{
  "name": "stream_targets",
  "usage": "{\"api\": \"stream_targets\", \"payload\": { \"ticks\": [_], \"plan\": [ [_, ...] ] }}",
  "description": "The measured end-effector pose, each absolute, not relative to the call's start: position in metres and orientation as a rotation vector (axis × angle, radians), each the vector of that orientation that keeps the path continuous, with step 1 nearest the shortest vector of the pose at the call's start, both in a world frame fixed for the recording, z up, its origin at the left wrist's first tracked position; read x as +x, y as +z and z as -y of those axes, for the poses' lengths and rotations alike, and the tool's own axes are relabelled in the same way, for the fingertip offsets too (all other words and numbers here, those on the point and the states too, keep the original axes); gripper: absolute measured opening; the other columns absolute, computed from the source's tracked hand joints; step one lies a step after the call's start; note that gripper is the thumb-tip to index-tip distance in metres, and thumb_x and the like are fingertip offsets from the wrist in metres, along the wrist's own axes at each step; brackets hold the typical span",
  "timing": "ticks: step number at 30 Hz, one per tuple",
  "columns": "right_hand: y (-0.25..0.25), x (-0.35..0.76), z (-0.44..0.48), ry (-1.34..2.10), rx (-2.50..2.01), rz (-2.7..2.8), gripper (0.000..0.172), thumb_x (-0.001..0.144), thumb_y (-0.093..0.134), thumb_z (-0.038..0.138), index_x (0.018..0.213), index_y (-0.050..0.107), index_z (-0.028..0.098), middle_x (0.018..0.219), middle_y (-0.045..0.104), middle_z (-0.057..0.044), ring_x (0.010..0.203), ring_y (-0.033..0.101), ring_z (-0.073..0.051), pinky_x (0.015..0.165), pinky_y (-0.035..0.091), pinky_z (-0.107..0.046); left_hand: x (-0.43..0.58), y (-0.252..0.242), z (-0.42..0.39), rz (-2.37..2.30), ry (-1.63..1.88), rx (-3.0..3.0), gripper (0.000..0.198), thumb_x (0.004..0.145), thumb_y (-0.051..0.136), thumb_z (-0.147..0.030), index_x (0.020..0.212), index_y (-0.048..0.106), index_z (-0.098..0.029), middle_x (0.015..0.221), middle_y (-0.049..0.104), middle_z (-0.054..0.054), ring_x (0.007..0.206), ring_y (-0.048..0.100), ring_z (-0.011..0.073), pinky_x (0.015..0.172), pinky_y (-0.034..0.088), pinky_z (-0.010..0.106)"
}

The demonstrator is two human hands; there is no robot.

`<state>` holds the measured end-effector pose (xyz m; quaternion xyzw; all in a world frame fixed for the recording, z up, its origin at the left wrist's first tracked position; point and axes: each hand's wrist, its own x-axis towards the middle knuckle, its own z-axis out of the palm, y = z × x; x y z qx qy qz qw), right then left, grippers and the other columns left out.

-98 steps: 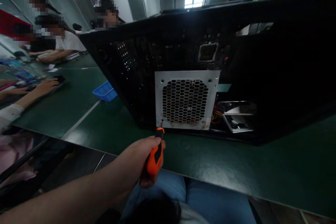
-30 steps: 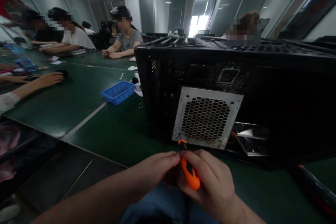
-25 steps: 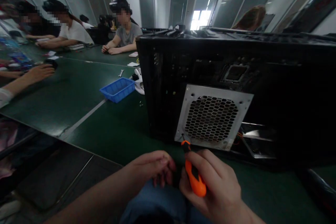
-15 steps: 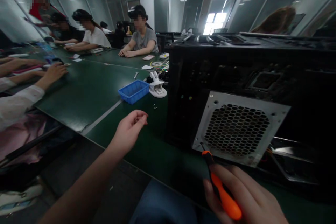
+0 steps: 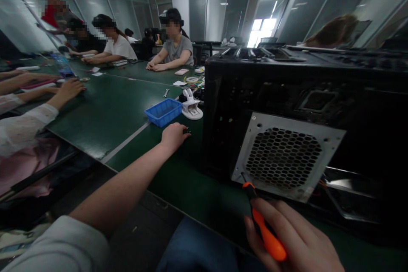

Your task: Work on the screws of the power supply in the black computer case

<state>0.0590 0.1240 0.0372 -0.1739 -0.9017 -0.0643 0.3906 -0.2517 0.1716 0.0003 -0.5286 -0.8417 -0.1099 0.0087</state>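
My right hand (image 5: 293, 229) is wrapped round an orange and black screwdriver (image 5: 267, 231). The shaft's tip meets the lower left corner of a grey metal power supply (image 5: 237, 165) with a honeycomb grille, set in a black computer case (image 5: 219, 93). My left hand (image 5: 175, 136) is low over the green table, thumb and forefinger a little apart beside a few tiny screws (image 5: 189, 131). Whether a fingertip touches one is hard to see. A screw head (image 5: 254, 117) shows at the power supply's upper left corner.
Beyond my left hand stand a blue plastic tray (image 5: 163, 112) and a white clip-like stand (image 5: 191, 106). A small wrench (image 5: 166, 93) and coiled cables (image 5: 193, 80) lie farther back. At left, another person's hand (image 5: 72, 89) rests on the table; other people sit across.
My left hand has reached forward and right to the tiny screws, and its curled fingers have parted slightly. The right hand keeps the screwdriver at the same corner.
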Motion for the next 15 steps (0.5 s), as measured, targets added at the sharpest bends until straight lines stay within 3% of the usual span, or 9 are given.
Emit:
{"api": "stream_targets", "payload": {
  "ticks": [11, 15],
  "plan": [
    [0.039, 0.059, -0.123, -0.128, -0.437, 2.283, 0.018, 0.097, 0.038, 0.028, 0.099, 0.049, 0.014, 0.077, 0.049, -0.003, 0.062, 0.047, -0.009, 0.051, 0.037, -0.021, -0.249, -0.004, -0.174, 2.605, -0.213, -1.577, 0.029, 0.086, 0.052, -0.034, 0.106, 0.055, -0.014, 0.106, 0.059, 0.007, 0.093, 0.058, 0.0185, 0.081, 0.049, 0.040],
    [0.042, 0.059, -0.122, -0.089, -0.436, 2.303, 0.016, 0.096, 0.038, 0.026, 0.098, 0.049, 0.014, 0.073, 0.046, -0.002, 0.059, 0.044, -0.010, 0.050, 0.034, -0.022, -0.255, 0.010, -0.151, 2.602, -0.296, -1.496, 0.020, 0.086, 0.049, -0.030, 0.089, 0.062, -0.015, 0.092, 0.064, 0.008, 0.090, 0.060, 0.0215, 0.082, 0.045, 0.038]
  ]
}}
